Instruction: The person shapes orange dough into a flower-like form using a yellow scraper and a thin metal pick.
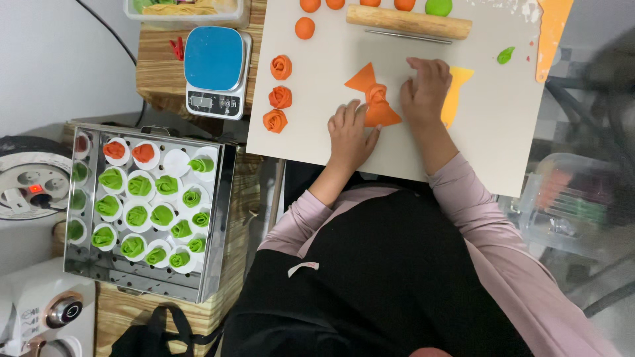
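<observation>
Nearest the body, the left hand lies flat and spread on the pale work mat, its fingertips pressing the lower edge of an orange dough bow. Just beyond it the right hand curls over the bow's right wing, fingers bent down onto the dough, gripping nothing else. The bow sits mid-mat, pinched at its waist, so the step in hand looks like shaping: gathering the middle while the wings are held steady. The next move would call for a gentle, even squeeze at the centre (the sheet looks thin and easy to tear). Left of the hands stand three finished orange dough roses in a column, and a yellow scraper lies just right of the right hand. Farther off rest a wooden rolling pin and orange dough balls. On the bench to the left sit a steel tray of green roses and a blue kitchen scale.
</observation>
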